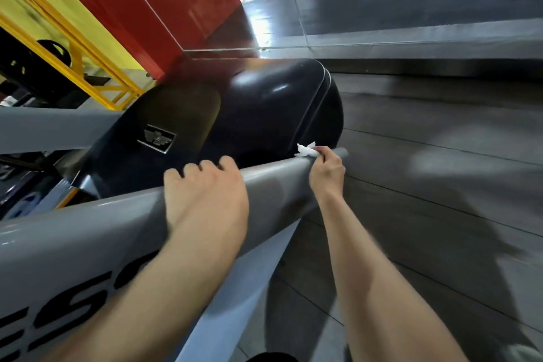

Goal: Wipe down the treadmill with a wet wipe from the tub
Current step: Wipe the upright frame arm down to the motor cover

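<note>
The treadmill's grey upright beam slants across the lower left, with large black letters on its side. Beyond it bulges the glossy black motor cover, bearing a winged badge. My left hand grips the beam's upper edge, fingers curled over the top. Farther along, near the beam's lower end, my right hand pinches a crumpled white wet wipe and holds it against the beam. The tub is not in view.
A dark wood-look floor spreads to the right. A red pillar and a mirrored wall rise behind the treadmill. Yellow metal framing and a second grey beam stand at the left.
</note>
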{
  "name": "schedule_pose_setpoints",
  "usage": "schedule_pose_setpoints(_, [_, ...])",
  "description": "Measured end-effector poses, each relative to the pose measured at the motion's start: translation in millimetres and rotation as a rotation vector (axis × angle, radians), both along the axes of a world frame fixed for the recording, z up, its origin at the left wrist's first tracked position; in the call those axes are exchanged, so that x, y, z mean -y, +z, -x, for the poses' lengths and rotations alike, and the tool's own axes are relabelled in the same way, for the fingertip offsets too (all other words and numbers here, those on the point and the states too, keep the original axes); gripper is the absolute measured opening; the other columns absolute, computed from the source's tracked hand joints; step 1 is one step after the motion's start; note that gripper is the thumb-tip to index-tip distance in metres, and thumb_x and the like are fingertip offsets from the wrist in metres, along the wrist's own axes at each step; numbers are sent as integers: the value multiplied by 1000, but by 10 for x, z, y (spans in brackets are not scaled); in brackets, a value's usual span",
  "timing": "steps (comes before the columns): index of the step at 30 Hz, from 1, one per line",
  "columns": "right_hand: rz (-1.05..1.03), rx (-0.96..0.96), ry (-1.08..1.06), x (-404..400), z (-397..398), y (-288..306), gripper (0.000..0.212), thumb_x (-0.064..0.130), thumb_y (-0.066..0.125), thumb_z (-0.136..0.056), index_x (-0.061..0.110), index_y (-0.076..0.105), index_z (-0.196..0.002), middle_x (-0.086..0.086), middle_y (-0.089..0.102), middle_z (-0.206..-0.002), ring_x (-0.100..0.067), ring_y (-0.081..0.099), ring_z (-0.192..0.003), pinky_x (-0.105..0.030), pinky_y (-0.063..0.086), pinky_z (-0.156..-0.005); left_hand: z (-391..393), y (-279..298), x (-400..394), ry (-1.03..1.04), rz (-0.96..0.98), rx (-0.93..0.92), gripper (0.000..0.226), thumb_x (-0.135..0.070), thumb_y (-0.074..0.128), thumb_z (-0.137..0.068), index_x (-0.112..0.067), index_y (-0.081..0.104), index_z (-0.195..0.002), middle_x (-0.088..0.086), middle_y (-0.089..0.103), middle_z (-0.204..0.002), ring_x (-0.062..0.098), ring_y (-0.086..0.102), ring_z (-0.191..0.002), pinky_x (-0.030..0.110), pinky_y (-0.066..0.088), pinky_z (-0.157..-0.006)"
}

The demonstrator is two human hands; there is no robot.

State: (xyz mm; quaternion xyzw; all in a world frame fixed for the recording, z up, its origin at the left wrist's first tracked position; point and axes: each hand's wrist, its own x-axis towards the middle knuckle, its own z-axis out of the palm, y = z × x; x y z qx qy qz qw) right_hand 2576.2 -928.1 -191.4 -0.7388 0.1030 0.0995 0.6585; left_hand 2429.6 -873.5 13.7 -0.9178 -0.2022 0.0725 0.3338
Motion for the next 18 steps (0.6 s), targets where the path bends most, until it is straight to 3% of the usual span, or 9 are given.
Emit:
schedule_pose_setpoints(2, [50, 45, -19, 10, 43, -120, 38, 15, 34, -106, 25, 64, -129, -2, 65, -117, -26, 60, -112, -34, 49, -93, -96, -213, 65, -72, 22, -10, 27, -20, 41, -101, -14, 44, -127, 10, 56, -126, 31, 54, -118, 42, 38, -96])
schedule_pose_setpoints(5, [100, 58, 3, 69, -34, -322, 43, 7, 34, -103, 24, 61, -130, -6, 61, -129, -27, 57, -118, -28, 41, -91, -221, -467, 56, -187, 22, -26, 31, -22, 37, -106, -10, 44, -134, 9, 56, -125, 30, 55, -114, 40, 38, -96])
schedule_pose_setpoints(9, [180, -42, 114, 138, -300, -419, 59, 4, 31, -98, 43, 57, -135, -4, 58, -133, -27, 57, -119, -39, 50, -100, -366, -586, -22, -236, 64, -43, 32, -19, 43, -103, -11, 43, -134, 6, 57, -122, 27, 58, -110, 36, 39, -89])
schedule_pose_setpoints(14, [354, -19, 227, 279, -557, -503, 44, 7, 46, -96, 30, 66, -128, -9, 59, -125, -31, 58, -115, -33, 47, -84, -511, -654, -90, -201, 147, -16, 22, -28, 55, -100, -18, 49, -119, 1, 57, -108, 23, 60, -100, 33, 32, -77])
schedule_pose_setpoints(18, [430, 40, 388, 415, -591, -364, 39, 10, 56, -94, 32, 68, -123, 1, 53, -103, -24, 59, -99, -31, 44, -75, -665, -770, -1, -141, 207, -12, 36, -34, 60, -99, -19, 46, -128, 1, 57, -110, 23, 59, -100, 34, 35, -77])
